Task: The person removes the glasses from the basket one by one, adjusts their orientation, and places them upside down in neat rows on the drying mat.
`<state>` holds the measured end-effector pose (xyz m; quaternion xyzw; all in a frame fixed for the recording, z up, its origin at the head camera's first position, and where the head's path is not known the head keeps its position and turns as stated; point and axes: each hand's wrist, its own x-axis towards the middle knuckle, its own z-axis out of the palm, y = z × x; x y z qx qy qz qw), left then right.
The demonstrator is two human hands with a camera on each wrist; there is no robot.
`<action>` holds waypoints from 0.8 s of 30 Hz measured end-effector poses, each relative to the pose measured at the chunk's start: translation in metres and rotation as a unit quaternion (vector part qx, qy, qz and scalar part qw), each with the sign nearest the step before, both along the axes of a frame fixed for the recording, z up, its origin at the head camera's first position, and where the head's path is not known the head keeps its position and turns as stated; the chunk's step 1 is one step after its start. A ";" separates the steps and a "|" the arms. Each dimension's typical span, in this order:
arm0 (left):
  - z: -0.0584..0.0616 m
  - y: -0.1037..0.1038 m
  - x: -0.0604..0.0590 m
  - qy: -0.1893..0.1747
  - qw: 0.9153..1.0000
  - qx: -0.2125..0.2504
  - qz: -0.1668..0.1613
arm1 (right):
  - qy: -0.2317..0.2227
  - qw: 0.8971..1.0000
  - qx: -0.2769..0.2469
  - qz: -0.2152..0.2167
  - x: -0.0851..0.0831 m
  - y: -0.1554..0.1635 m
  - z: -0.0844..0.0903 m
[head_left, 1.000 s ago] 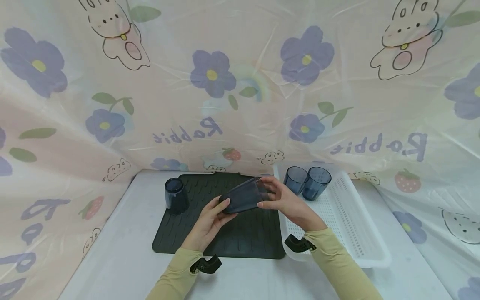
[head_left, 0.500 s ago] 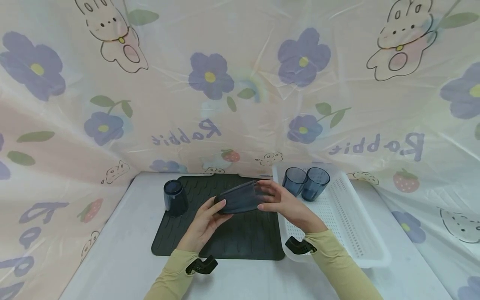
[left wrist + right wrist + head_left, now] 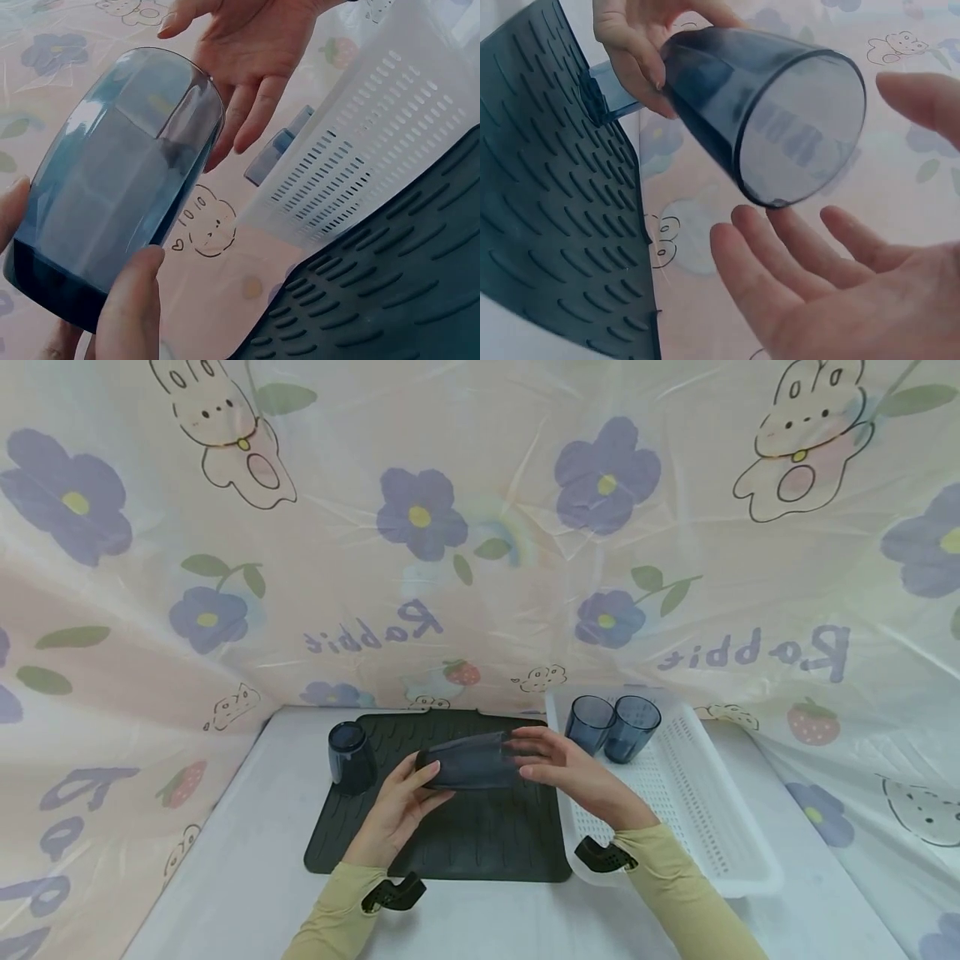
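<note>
Blue-tinted, the tumbler lies on its side above the dark ridged mat, its base gripped by the left hand while the right hand, fingers straight and released, hovers at the open rim, apparently letting go.

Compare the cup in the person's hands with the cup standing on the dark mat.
The held cup lies on its side in the air above the mat; the cup on the mat stands upside down at the mat's left edge. The left hand grips the held cup's base, with the right hand open at its rim; nothing touches the cup on the mat. Both are dark blue, see-through tumblers of like shape.
</note>
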<state>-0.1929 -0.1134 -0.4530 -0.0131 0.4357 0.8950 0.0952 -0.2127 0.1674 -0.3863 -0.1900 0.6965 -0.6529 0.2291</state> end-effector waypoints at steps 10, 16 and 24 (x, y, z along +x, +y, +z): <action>0.001 -0.019 -0.002 0.008 0.999 -0.004 0.031 | 0.018 0.999 -0.033 -0.016 0.000 0.015 0.004; -0.002 -0.030 0.001 -0.009 0.999 -0.020 0.046 | 0.020 0.997 -0.075 -0.019 0.002 0.025 0.005; -0.006 -0.039 0.002 -0.008 0.998 -0.023 0.054 | 0.036 0.994 -0.100 -0.040 0.004 0.037 0.007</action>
